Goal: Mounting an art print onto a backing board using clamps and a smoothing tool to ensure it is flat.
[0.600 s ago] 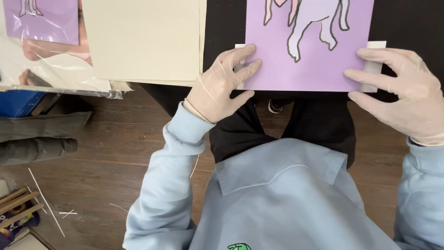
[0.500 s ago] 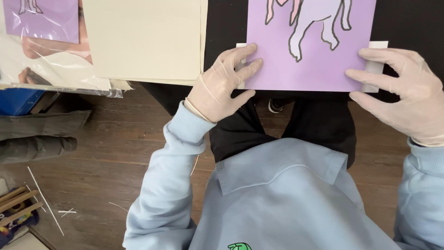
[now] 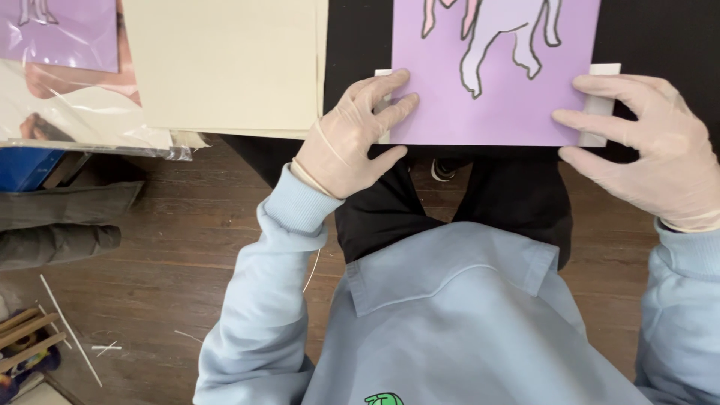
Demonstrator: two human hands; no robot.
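A purple sheet (image 3: pixel 495 105) with a pale animal outline lies on a black table surface (image 3: pixel 360 37) near its front edge. White backing (image 3: pixel 600 97) sticks out at both sides of the sheet. My left hand (image 3: pixel 352 139), in a thin glove, presses on the sheet's lower left corner with fingers spread. My right hand (image 3: pixel 652 146), also gloved, rests its fingers on the white strip at the sheet's right edge. Neither hand lifts anything. Light blue sleeves cover both arms.
A stack of cream paper (image 3: pixel 225 64) lies left of the purple sheet. Farther left is a clear plastic sleeve (image 3: pixel 75 97) with another purple picture. Below are a dark wooden floor (image 3: pixel 172 247), grey fabric (image 3: pixel 52 232) and wooden sticks (image 3: pixel 30 341).
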